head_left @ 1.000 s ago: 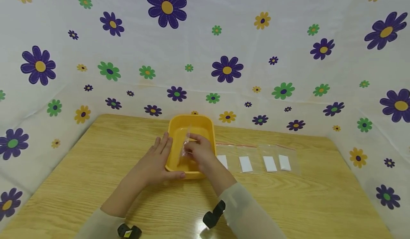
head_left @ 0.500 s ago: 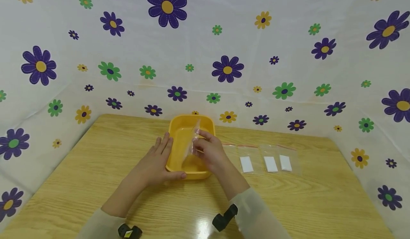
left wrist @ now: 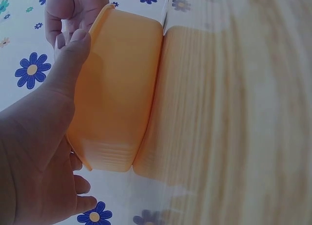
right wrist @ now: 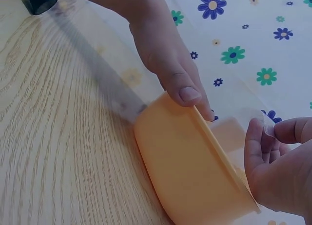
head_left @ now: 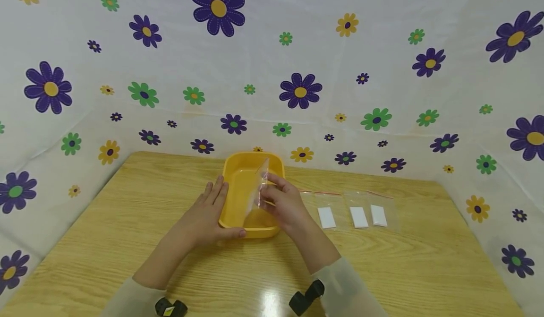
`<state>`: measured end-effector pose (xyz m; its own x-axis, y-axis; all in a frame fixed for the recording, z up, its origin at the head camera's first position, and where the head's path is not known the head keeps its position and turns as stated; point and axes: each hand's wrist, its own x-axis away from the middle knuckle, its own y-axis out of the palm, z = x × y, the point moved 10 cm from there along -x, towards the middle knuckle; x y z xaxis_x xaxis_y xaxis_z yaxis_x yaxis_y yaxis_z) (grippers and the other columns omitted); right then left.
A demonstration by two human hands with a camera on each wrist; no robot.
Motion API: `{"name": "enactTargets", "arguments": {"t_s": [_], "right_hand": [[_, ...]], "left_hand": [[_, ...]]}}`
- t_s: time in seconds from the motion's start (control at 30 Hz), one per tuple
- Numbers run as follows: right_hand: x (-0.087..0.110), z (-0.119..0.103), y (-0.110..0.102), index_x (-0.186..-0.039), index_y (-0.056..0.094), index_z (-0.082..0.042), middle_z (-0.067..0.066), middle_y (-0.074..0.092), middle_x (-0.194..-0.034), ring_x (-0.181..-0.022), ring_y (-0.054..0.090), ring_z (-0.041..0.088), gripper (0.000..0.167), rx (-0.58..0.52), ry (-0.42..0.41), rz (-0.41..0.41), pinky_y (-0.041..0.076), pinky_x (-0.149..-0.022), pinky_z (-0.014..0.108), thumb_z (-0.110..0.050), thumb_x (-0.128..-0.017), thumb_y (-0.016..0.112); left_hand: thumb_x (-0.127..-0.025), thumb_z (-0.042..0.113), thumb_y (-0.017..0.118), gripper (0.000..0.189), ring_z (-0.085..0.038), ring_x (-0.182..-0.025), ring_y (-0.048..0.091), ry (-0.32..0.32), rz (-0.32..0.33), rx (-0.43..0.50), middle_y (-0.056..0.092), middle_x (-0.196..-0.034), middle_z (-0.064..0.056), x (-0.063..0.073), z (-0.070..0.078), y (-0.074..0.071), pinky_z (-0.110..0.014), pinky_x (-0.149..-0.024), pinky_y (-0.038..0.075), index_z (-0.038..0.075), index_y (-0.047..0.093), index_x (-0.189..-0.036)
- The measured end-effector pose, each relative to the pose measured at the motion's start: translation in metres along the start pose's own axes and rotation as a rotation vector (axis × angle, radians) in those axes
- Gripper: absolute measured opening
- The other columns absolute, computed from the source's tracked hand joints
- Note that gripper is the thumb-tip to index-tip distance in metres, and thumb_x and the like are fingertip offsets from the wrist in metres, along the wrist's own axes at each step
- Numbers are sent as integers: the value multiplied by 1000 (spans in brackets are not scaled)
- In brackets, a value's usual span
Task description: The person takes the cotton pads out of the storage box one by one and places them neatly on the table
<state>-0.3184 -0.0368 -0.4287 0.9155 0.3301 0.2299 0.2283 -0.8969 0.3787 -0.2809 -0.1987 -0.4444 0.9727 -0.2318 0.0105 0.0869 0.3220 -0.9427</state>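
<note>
A yellow plastic basin (head_left: 250, 232) stands on the wooden table near the back wall. My left hand (head_left: 207, 215) rests against its left side, fingers straight, thumb (left wrist: 70, 57) laid along the front rim. Above the basin's right half, my right hand (head_left: 285, 202) pinches a clear plastic bag (head_left: 263, 169) between thumb and fingertips, as the right wrist view also shows. The bag hangs tilted, its lower part inside the basin; its contents cannot be made out.
To the right lie several clear zip bags in a row, among them one with a white rectangular piece (head_left: 326, 218) and a red-edged bag (head_left: 378, 215). Another is partly hidden behind my right hand. A flower-patterned cloth (head_left: 255, 62) encloses the table's back and sides.
My right hand has moved rightward within the basin with the clear bag, most of it in the first half second. The left hand and basin have stayed put.
</note>
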Motion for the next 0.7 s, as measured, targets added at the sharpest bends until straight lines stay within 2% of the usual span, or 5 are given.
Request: {"name": "enactTargets", "arguments": {"t_s": [0.3, 0.7], "right_hand": [[6, -8, -11, -141, 54, -5, 1, 61, -90, -73, 56, 13, 46, -5, -20, 19, 56, -71, 23, 1, -96, 58], [11, -19, -33, -141, 55, -8, 2, 62, -92, -76, 56, 15, 45, 31, -36, 73, 56, -74, 24, 0, -96, 59]], "left_hand": [[-70, 89, 57, 134, -45, -152, 5, 1, 1, -3, -2, -168, -16, 0, -2, 1, -57, -120, 19, 1, 9, -159], [-69, 91, 55, 135, -45, -152, 5, -6, -1, 0, -2, -168, -16, 1, -1, 0, -57, -121, 18, 1, 9, -159]]}}
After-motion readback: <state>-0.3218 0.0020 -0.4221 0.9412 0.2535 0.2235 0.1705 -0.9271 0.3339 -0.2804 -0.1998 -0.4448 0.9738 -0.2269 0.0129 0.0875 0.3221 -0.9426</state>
